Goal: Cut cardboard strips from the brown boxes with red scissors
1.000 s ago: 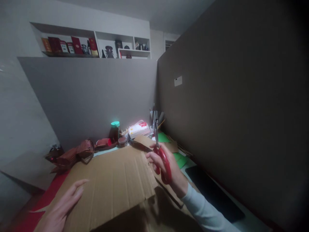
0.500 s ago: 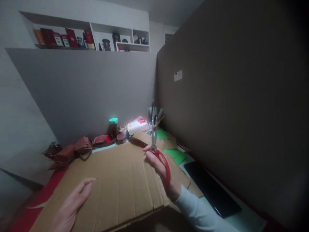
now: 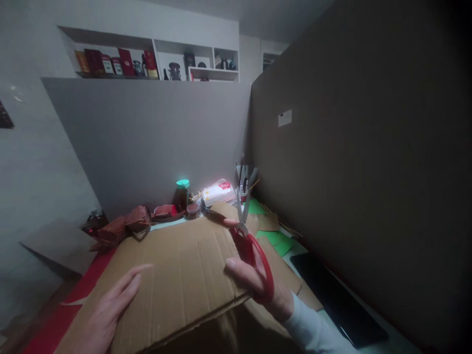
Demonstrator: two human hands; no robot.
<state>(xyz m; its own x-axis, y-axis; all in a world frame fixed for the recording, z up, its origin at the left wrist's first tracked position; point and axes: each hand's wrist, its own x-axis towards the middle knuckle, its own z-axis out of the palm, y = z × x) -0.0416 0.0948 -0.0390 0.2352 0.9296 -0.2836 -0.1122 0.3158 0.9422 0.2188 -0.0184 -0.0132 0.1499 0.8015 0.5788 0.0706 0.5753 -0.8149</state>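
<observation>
my right hand (image 3: 258, 280) grips the red scissors (image 3: 250, 241), blades parted and pointing away toward the desk's back edge, right over the right edge of the cardboard sheet (image 3: 177, 275), while my left hand (image 3: 106, 309) lies open and flat on its near left corner.

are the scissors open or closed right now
Open: the scissors in the right hand show two blades parted in a narrow V above the cardboard.

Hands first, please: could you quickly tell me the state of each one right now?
Left hand: open, flat on the brown corrugated cardboard sheet.
Right hand: closed on red-handled scissors.
</observation>
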